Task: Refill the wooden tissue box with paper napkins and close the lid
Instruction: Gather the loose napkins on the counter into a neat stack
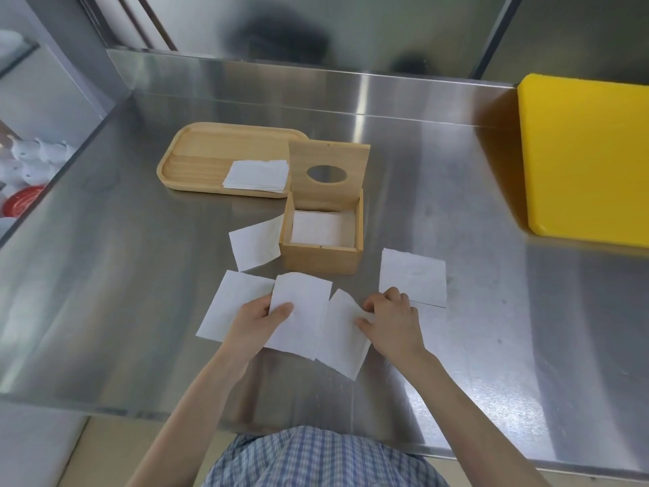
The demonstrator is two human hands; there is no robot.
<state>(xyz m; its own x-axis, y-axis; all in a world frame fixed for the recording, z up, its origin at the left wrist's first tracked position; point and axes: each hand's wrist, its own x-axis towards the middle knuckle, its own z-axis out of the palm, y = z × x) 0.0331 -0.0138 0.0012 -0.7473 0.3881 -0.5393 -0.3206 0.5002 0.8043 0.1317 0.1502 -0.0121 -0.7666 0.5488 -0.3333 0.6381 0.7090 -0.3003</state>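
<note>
The wooden tissue box [321, 254] stands mid-table with its lid [328, 159] raised upright, oval hole showing. White napkins [321, 226] lie inside it. Several loose napkins are spread in front of it. My left hand [258, 323] grips one napkin [302, 311], thumb on top. My right hand [391, 319] pinches the edge of the napkin beside it [342, 337]. Another napkin [230, 305] lies under my left hand, one [254, 246] leans at the box's left side, and one [414, 275] lies flat to the right.
A wooden tray [196, 152] behind the box holds a stack of napkins [256, 175]. A yellow cutting board [586, 156] lies at the right. The steel table [491, 311] has a raised back wall and a front edge near my body.
</note>
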